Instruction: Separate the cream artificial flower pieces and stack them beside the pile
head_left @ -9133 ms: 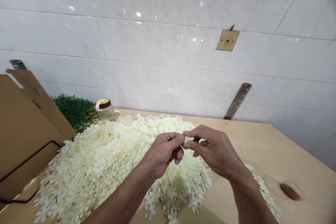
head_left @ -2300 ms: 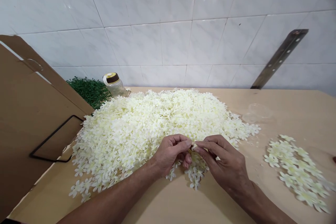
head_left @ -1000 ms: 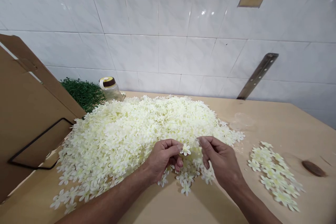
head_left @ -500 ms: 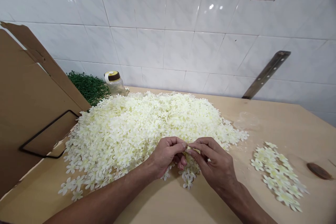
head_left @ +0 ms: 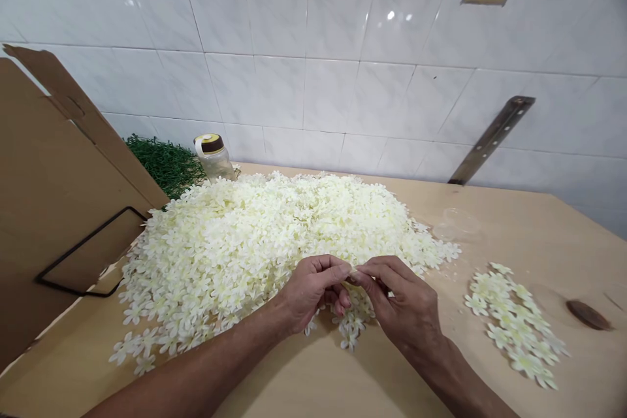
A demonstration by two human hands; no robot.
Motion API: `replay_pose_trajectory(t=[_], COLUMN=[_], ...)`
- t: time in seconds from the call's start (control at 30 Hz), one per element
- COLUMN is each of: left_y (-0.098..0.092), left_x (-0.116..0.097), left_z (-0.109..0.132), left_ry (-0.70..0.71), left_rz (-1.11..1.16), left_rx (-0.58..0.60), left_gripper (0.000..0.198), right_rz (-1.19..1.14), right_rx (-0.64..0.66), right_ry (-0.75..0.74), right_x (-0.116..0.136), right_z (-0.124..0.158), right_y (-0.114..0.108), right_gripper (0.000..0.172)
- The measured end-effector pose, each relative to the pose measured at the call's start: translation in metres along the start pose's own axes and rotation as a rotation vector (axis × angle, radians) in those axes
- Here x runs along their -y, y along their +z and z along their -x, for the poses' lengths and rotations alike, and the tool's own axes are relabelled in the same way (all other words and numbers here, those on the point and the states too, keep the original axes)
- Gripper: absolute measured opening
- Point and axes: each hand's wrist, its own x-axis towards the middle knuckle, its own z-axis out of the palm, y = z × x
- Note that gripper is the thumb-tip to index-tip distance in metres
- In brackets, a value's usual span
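Observation:
A wide heap of pale yellow-white artificial flowers (head_left: 274,228) covers the middle of the table. At its front edge, my left hand (head_left: 318,290) is closed, thumb pressed on the index finger. My right hand (head_left: 404,300) pinches at the same spot, its fingertips nearly meeting those of the left. Whatever lies between the fingertips is too small and covered to make out. Under and between the hands, a few loose flowers (head_left: 349,333) lie on the table. Off to the right is a smaller group of flowers (head_left: 519,326).
A cardboard box (head_left: 63,209) and a black wire frame (head_left: 44,277) stand left. Behind the heap are green plastic foliage (head_left: 164,163) and a clear bottle (head_left: 215,160) with a brown lid. A clear round dish (head_left: 455,225) and a dark oval object (head_left: 588,315) lie right on the table (head_left: 529,235).
My right fingertips have shifted very slightly right and bent a little more at the pinch. The view has turned slightly. Otherwise the flowers and my left hand look the same.

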Motion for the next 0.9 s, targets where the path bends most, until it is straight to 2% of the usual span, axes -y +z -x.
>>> replay_pose_trajectory(t=[0.47, 0.7, 0.8, 0.9], left_y=[0.0012, 0.0042, 0.005, 0.0048], left_x=[0.0051, 0.0033, 0.0016, 0.0002], left_z=[0.0007, 0.0003, 0.0002, 0.0], left_ry=[0.008, -0.026, -0.009, 0.003], left_rz=[-0.031, -0.014, -0.036, -0.082], left_rx=[-0.011, -0.031, -0.073, -0.117], left_gripper=[0.038, 0.038, 0.036, 0.034], right_rz=[0.077, 0.038, -0.033, -0.092], right_rx=[0.019, 0.042, 0.039, 0.002], right_ry=[0.059, 0.194, 0.274, 0.327], right_x=[0.0006, 0.0021, 0.002, -0.0015], right_z=[0.0006, -0.0024, -0.0037, -0.0026], right_y=[-0.0017, -0.0018, -0.0021, -0.0038], right_gripper=[0.018, 0.023, 0.026, 0.022])
